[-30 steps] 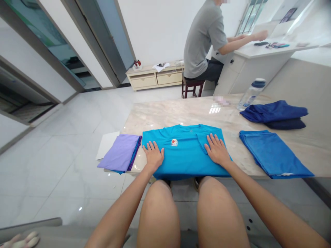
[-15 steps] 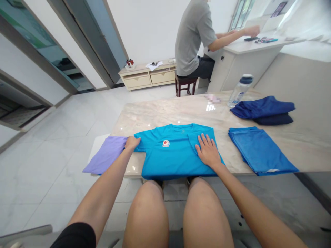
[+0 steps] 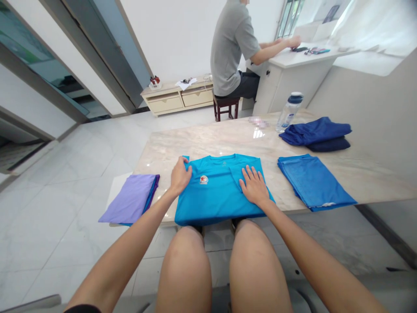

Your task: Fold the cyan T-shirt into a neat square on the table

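A turquoise T-shirt (image 3: 215, 195) with a small red and white badge lies on the marble table (image 3: 228, 141), its lower part hanging over the near edge. My left hand (image 3: 180, 175) grips the shirt's left sleeve, lifted and drawn inward over the shirt's left side. My right hand (image 3: 254, 187) lies flat, fingers spread, on the shirt's right side where the sleeve is folded in.
Folded purple cloth (image 3: 132, 202) lies at the left, a folded blue stack (image 3: 312, 181) at the right, dark blue garments (image 3: 317, 133) and a water bottle (image 3: 288, 112) behind. A person in grey (image 3: 233, 52) sits at a white desk beyond.
My left hand left the shirt's front, reached out to the left sleeve, took hold of it and brought it inward. My right hand stayed flat on the shirt.
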{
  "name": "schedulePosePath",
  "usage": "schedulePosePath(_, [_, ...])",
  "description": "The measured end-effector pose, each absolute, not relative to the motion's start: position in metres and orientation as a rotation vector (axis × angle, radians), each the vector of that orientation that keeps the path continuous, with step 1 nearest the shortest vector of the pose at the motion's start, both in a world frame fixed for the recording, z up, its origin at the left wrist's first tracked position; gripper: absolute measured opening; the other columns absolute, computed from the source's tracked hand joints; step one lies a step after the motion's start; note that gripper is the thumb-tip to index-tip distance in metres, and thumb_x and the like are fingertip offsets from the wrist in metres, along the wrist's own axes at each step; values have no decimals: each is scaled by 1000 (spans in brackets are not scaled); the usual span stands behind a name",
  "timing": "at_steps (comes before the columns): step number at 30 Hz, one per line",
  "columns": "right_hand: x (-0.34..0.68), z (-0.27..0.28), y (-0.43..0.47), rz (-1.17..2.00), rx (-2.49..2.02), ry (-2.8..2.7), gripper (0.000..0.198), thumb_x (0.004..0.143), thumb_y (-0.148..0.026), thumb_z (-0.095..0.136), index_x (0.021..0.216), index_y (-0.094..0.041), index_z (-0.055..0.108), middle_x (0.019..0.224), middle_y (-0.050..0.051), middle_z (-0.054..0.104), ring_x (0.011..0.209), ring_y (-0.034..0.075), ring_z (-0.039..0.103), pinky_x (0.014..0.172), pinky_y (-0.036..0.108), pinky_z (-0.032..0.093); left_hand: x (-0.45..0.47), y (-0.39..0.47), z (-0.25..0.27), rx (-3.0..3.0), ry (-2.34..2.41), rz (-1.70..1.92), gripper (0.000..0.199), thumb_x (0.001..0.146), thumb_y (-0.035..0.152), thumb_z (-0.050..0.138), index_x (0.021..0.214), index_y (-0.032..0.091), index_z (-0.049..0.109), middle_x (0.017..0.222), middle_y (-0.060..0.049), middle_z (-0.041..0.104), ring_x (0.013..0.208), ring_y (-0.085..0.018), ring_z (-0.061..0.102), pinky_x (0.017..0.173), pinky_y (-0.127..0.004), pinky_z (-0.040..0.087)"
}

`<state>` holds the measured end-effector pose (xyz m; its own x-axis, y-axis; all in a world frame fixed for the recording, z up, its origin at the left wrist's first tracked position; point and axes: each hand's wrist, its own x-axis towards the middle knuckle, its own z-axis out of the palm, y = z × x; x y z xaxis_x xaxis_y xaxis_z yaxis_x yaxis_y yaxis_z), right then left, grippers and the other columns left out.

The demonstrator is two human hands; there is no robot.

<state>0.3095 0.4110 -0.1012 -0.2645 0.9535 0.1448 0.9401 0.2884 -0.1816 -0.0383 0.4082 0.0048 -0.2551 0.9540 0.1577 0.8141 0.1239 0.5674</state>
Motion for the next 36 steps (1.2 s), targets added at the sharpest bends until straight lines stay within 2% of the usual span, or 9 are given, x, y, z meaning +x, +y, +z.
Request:
schedulePosePath(5, [308,-102,410,111,-1749,-2340,70,116,-45,33,177,-11,43,186,16,31,173,38,28,140,60,24,19,406,-17,1544,1482,1001,54,102,51,68,144,24,51,124,-9,69,80,-15,71,68,-29,56])
schedulePosePath(9, [313,-104,413,138,-1727,-2329,68,115,-44,35,175,-14,45,185,15,35,173,38,28,139,61,25,-3,423,-40,1584,1675,1042,34,101,35,61,132,20,56,121,-10,69,94,-18,72,84,-34,61])
schedulePosePath(14, [343,-94,458,245,-1574,-2327,54,114,-35,39,157,-15,65,166,20,58,153,36,51,133,54,39,-56,464,-56,1639,1915,852,38,90,29,70,124,17,61,131,-15,68,108,-24,71,97,-42,61])
schedulePosePath(17, [363,-84,506,301,-1677,-2339,50,109,-36,56,154,-14,65,155,22,62,142,38,57,127,53,43,-72,493,-59,1619,1917,714,47,87,40,79,125,18,62,112,-9,74,102,-25,72,94,-40,60])
schedulePosePath(19, [371,-78,540,376,-1790,-2358,59,104,-44,72,154,-14,63,153,23,62,141,40,57,123,52,46,-76,513,-58,1639,1886,554,53,84,52,83,121,18,65,98,-4,76,97,-25,73,87,-35,58])
schedulePosePath(23, [377,-67,591,642,-1855,-2471,77,88,-55,93,148,-14,66,140,19,72,126,35,67,108,41,53,-71,543,-50,1729,1697,234,51,75,66,89,90,19,74,77,-2,74,87,-27,72,73,-31,51])
schedulePosePath(26, [376,-57,608,841,-1812,-2631,58,86,-56,94,123,-15,77,117,11,80,104,27,71,92,32,53,-61,549,-43,1671,1551,135,46,71,63,92,81,20,79,82,-3,79,91,-28,73,73,-31,52])
schedulePosePath(30, [369,-36,605,855,-1753,-2799,38,88,-52,91,86,-17,75,87,2,74,84,19,65,79,28,47,-48,538,-31,1506,1469,319,49,65,56,97,93,18,84,97,-5,84,100,-30,76,85,-35,60])
schedulePosePath(36, [350,9,590,567,-1700,-2751,25,86,-33,88,100,-16,79,99,6,80,90,21,69,79,27,48,-60,520,6,1293,1540,646,62,45,51,110,87,16,79,88,-4,82,95,-27,75,91,-39,62])
